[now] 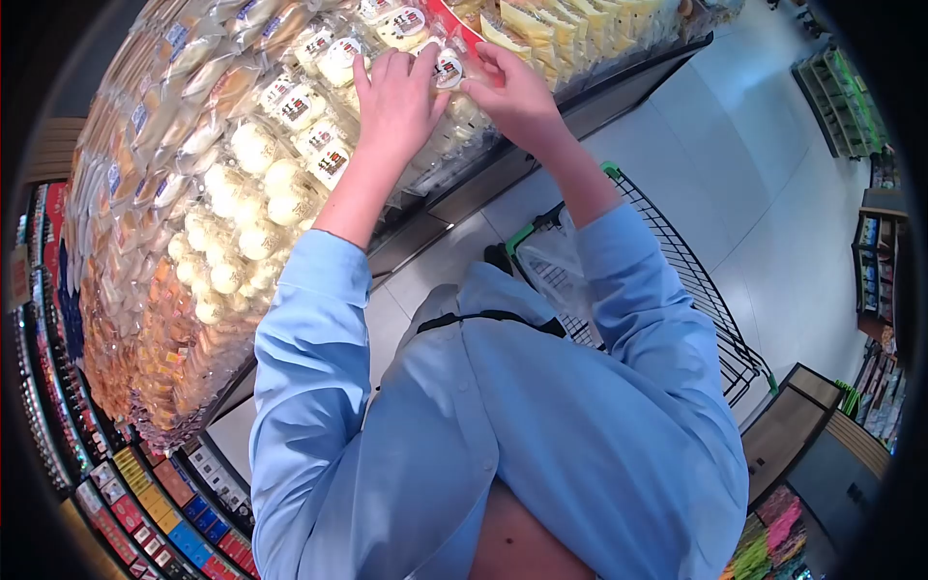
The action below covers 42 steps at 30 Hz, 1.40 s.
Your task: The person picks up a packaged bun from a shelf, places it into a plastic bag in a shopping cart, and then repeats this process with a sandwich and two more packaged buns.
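Observation:
A small clear-wrapped white bun with a printed label (449,71) is between my two hands, above the display of baked goods. My left hand (398,104) has it at its left side, between index finger and thumb, while the other fingers spread over the packs below. On the other side, my right hand (517,95) pinches the wrapper's right edge with its thumb and bent fingers. Similar labelled packs (302,104) lie in rows beside and beneath my left hand. The exact finger contact on the wrapper is partly hidden.
Bagged round white buns (256,145) and long wrapped breads (203,135) fill the display to the left. Yellow wrapped slices (561,34) stand beyond a red divider strip (458,26). A shopping cart (667,227) with a clear plastic bag (556,261) stands at my right, over pale floor tiles (735,184).

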Available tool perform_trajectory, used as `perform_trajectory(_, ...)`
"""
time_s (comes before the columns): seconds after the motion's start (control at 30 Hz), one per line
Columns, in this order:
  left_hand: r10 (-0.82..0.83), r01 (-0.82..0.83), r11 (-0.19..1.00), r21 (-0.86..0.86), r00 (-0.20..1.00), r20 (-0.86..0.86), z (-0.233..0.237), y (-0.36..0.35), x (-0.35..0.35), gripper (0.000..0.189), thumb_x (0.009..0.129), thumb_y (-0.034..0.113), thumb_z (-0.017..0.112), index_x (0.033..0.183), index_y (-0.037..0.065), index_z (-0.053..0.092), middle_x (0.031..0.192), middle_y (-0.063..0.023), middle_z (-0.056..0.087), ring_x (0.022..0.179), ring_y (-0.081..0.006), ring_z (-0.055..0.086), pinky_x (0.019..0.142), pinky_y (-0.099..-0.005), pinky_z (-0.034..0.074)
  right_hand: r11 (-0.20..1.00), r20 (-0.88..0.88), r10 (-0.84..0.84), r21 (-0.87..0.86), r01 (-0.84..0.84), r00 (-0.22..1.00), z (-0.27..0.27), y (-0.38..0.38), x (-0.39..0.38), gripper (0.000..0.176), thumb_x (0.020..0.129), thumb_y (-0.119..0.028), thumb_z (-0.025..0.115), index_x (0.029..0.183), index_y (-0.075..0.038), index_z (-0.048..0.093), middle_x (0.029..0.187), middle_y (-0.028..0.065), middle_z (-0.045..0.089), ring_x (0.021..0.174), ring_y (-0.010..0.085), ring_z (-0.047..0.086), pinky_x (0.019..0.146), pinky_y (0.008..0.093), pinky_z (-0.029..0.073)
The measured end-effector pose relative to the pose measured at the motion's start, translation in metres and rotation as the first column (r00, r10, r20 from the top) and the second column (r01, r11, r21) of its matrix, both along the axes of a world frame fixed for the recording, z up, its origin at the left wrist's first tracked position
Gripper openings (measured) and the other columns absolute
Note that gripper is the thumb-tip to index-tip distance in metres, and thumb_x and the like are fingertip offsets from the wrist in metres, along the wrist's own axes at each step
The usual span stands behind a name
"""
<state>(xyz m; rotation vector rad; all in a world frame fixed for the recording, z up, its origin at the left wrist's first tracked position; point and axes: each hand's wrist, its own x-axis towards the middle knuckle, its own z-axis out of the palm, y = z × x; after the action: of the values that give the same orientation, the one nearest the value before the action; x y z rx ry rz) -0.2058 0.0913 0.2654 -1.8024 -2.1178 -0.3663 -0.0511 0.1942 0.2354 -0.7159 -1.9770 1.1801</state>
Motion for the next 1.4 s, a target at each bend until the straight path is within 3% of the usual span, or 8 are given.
perform_trajectory(0.03, 0.002, 0.001, 0.999, 0.039, 0.998, -0.055, -0.005, 0.005, -0.003, 0.061, 0.083, 0.033, 0.077, 0.138, 0.016, 0.055, 0.112, -0.0096, 0.060, 0.122, -0.0296, 0.055, 0.114, -0.0625, 0.028, 0.989, -0.042, -0.129, 0.067, 0.131, 0.991, -0.001, -0.010, 0.007, 0.043, 0.091, -0.017, 0.069, 0.129, 0.002, 0.058, 0.122, 0.0192, 0.065, 0.110, 0.0240, 0.066, 0.094, 0.0315, 0.051)
perform_trajectory(0.33, 0.041, -0.042, 0.999, -0.020, 0.999, -0.032, 0.005, 0.013, 0.013, 0.065, 0.086, 0.033, 0.075, 0.144, 0.017, 0.051, 0.128, -0.0137, 0.059, 0.124, -0.0309, 0.055, 0.111, -0.0617, 0.031, 0.917, -0.045, 0.044, -0.394, -0.058, 0.998, -0.044, -0.052, 0.082, 0.031, 0.097, -0.018, 0.065, 0.122, -0.002, 0.065, 0.104, 0.0060, 0.073, 0.094, 0.0112, 0.067, 0.084, 0.0289, 0.054)
perform_trajectory(0.63, -0.082, 0.070, 0.996, -0.049, 0.945, -0.316, -0.014, 0.020, 0.014, 0.068, 0.089, 0.023, 0.069, 0.151, 0.020, 0.043, 0.151, -0.0181, 0.046, 0.138, -0.0380, 0.044, 0.113, -0.0662, 0.027, 0.853, 0.276, 0.155, -0.521, 0.012, 0.949, -0.120, -0.110, 0.150, 0.029, 0.100, -0.019, 0.060, 0.123, -0.002, 0.064, 0.109, 0.0076, 0.072, 0.098, 0.0152, 0.067, 0.088, 0.0303, 0.053)
perform_trajectory(0.83, -0.295, 0.294, 0.950, 0.108, 0.955, -0.006, 0.008, -0.017, 0.067, 0.066, 0.086, 0.013, 0.068, 0.148, 0.017, 0.047, 0.150, -0.0190, 0.046, 0.138, -0.0409, 0.043, 0.115, -0.0633, 0.027, 0.981, 0.355, -0.024, -0.171, 0.090, 0.935, -0.192, -0.158, 0.190, 0.032, 0.095, -0.020, 0.063, 0.122, -0.003, 0.064, 0.109, 0.0151, 0.070, 0.097, 0.0304, 0.069, 0.087, 0.0387, 0.054)
perform_trajectory(1.0, -0.475, 0.554, 0.820, -0.141, 0.798, 0.371, -0.059, -0.100, 0.122, 0.055, 0.087, 0.015, 0.066, 0.140, 0.011, 0.054, 0.141, -0.0176, 0.055, 0.131, -0.0359, 0.051, 0.116, -0.0583, 0.031, 0.958, 0.566, -0.226, -0.019, 0.287, 0.793, -0.210, -0.208, 0.224, 0.038, 0.086, -0.021, 0.068, 0.119, -0.003, 0.063, 0.111, 0.0201, 0.063, 0.105, 0.0376, 0.061, 0.092, 0.0456, 0.050)
perform_trajectory(1.13, -0.099, 0.471, 0.510, -0.720, 0.864, 0.494, -0.138, -0.160, 0.116, 0.059, 0.092, 0.030, 0.063, 0.146, 0.008, 0.050, 0.141, -0.0197, 0.057, 0.134, -0.0352, 0.052, 0.116, -0.0533, 0.034, 0.948, 0.647, -0.273, 0.054, 0.314, 0.712, -0.210, -0.247, 0.256, 0.046, 0.084, -0.023, 0.071, 0.124, -0.003, 0.060, 0.121, 0.0202, 0.059, 0.114, 0.0374, 0.058, 0.096, 0.0464, 0.048)
perform_trajectory(1.2, 0.093, 0.556, 0.379, -0.740, 0.773, 0.628, -0.179, -0.188, 0.093, 0.060, 0.092, 0.034, 0.063, 0.144, 0.006, 0.052, 0.140, -0.0206, 0.058, 0.132, -0.0363, 0.054, 0.114, -0.0457, 0.039, 0.938, 0.631, -0.321, 0.111, 0.327, 0.706, -0.215, -0.267, 0.273, 0.047, 0.083, -0.023, 0.071, 0.124, -0.003, 0.060, 0.125, 0.0193, 0.059, 0.118, 0.0376, 0.056, 0.098, 0.0466, 0.048)
perform_trajectory(1.4, 0.485, 0.200, 0.681, -0.704, 0.598, 0.638, -0.318, -0.334, 0.021, 0.055, 0.092, 0.033, 0.063, 0.136, 0.001, 0.058, 0.129, -0.0259, 0.064, 0.122, -0.0394, 0.061, 0.103, -0.0428, 0.049, 0.903, 0.883, -0.171, -0.037, 0.428, 0.437, -0.228, -0.329, 0.343, 0.039, 0.089, -0.027, 0.065, 0.121, -0.006, 0.062, 0.119, 0.0186, 0.065, 0.111, 0.0374, 0.063, 0.092, 0.0482, 0.052)
